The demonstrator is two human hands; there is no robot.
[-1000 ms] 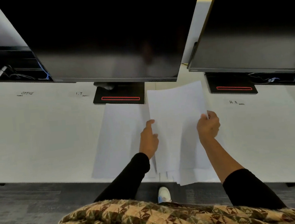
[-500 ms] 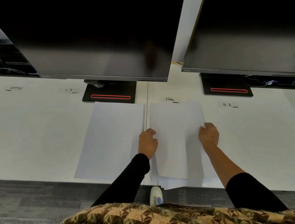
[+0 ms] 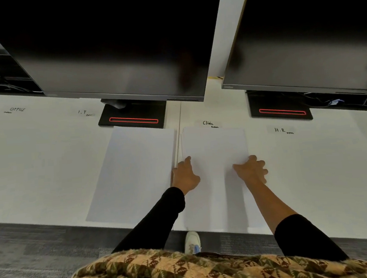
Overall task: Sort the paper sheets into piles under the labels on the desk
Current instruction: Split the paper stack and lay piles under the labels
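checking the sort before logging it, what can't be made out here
All in the head view:
- Print on the Clinic pile: too faint and blurred.
- Its sheet count: edges merge.
- Squiggle under the H.R label: too small.
- Left hand grip: fingers curled out of sight.
- Monitors: tops cut by top edge.

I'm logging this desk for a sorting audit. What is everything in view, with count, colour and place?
Monitors: two, black, along the desk's back.
Monitor stands: two, black with red stripe, below the monitors.
Labels: four, black handwriting; OFFICE, I.T, Clinic, H.R from left to right.
Paper piles: two, white; one below the left stand, one under Clinic.
Desk: one, white.
Shoe: one, white, on grey carpet.
Left hand: rests at the Clinic pile's left edge.
Right hand: fingers spread on that pile's right side.
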